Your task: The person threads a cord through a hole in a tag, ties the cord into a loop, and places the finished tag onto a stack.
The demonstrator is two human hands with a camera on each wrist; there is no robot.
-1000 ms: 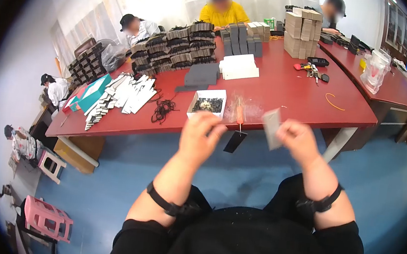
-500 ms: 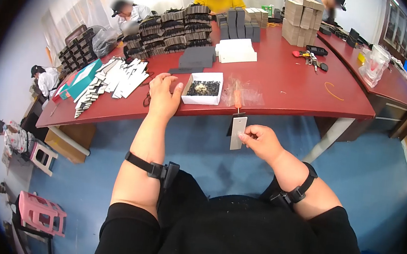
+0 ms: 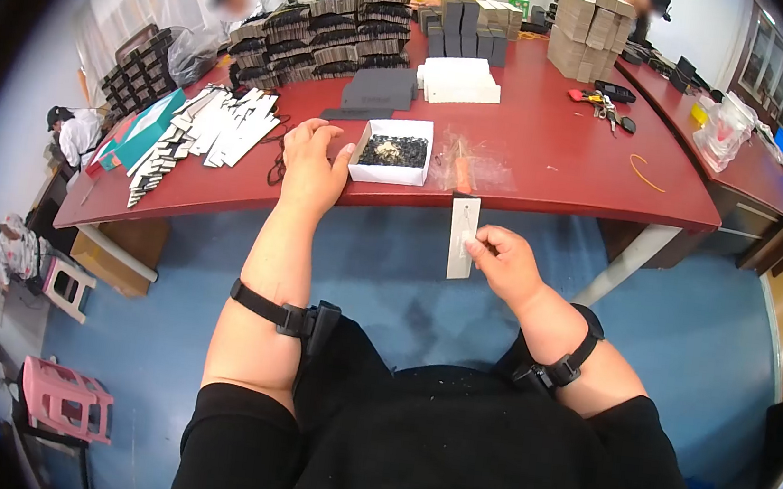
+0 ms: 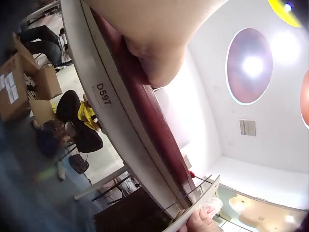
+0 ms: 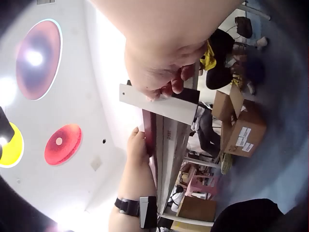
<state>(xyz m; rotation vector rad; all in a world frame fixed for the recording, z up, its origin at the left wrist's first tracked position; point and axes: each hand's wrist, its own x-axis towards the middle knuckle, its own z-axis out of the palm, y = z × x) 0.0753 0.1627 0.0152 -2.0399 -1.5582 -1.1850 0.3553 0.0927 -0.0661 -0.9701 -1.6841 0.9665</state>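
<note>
The right hand [image 3: 507, 263] pinches a pale rectangular tag [image 3: 461, 242] by its right side, holding it upright just off the table's front edge. In the right wrist view the tag [image 5: 159, 104] has a small hole near one end, with a dark piece behind it. Directly above the tag, an orange-handled tool [image 3: 462, 173] lies on clear plastic at the edge. The left hand [image 3: 313, 162] rests on the table with fingers extended, its thumb close to a white box [image 3: 389, 176] of black bits.
White strips [image 3: 231, 132] and a teal box [image 3: 150, 130] lie at the left. Behind are bundled stacks [image 3: 327, 42], grey cards [image 3: 379, 89], white cards [image 3: 461, 80] and block piles [image 3: 585, 36]. Keys [image 3: 606, 110] lie at the right. Several people sit around.
The right hand has brought the tag left and down to the table's edge, turning it upright. The left hand has moved left from in front of the box and settled on the table.
</note>
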